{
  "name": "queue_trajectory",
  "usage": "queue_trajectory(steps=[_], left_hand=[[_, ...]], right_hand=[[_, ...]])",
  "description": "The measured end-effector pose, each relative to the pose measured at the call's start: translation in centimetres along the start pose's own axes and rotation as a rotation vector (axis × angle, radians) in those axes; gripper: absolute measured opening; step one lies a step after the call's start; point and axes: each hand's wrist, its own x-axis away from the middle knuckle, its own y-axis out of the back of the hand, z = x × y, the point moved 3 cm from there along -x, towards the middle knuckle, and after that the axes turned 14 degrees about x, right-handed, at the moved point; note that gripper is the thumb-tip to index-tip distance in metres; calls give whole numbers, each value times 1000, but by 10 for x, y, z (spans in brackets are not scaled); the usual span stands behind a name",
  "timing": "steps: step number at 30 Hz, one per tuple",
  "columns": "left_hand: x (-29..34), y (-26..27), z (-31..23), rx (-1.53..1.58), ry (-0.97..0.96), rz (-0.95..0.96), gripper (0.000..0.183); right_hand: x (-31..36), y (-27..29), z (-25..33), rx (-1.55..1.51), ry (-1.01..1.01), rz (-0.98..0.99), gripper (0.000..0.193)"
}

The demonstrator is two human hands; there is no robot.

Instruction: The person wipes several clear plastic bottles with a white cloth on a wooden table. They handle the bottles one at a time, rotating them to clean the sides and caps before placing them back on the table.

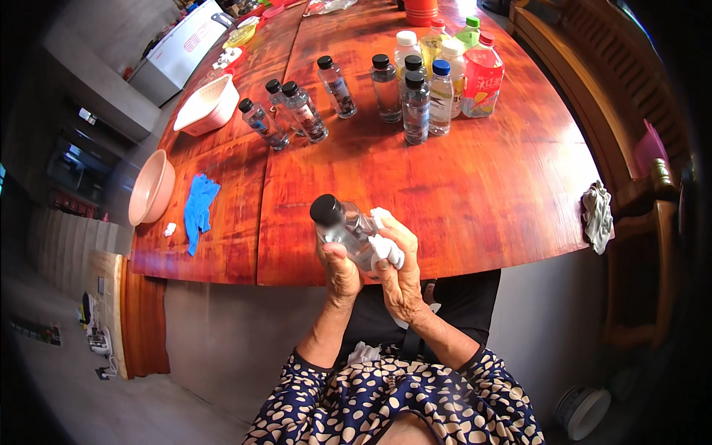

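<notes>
A clear plastic bottle [354, 236] with a black cap is held tilted above the table's near edge, its cap toward the upper left. My left hand [340, 271] is closed round its left side, the thumb near the cap end. In my right hand [404, 274] is a crumpled white tissue [387, 251], pressed against the bottle's right side. The fingers behind the bottle are partly hidden. Beyond my hands, several similar black-capped bottles [304, 113] stand on the table, some left of the middle and others right of it.
The reddish wooden table [482, 200] carries a pink basin [153, 189], a pink basket [208, 106] and a blue glove [199, 211] on the left. Drink bottles [483, 78] with coloured caps cluster at the back right. A grey rag [596, 215] hangs over the right corner beside a wooden bench [630, 111].
</notes>
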Motion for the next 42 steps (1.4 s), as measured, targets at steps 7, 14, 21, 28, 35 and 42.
queue_trajectory(steps=[7,14,21,28,35,42], left_hand=[[-9,-6,-3,112,58,-6,82],[-18,-19,-11,-15,-61,-224,73],[-14,-19,-11,291,26,-360,61],[-11,-18,-13,266,31,-236,68],[-5,-3,0,187,51,-200,78],[8,-23,-9,8,40,79,87]], right_hand=[[23,0,-21,-686,-661,-37,39],[9,-6,-17,-869,-653,-249,36],[15,1,-13,-332,-341,-165,39],[-21,16,-8,97,-189,108,24],[-27,15,31,414,221,35,46],[-34,20,47,368,323,40,40]])
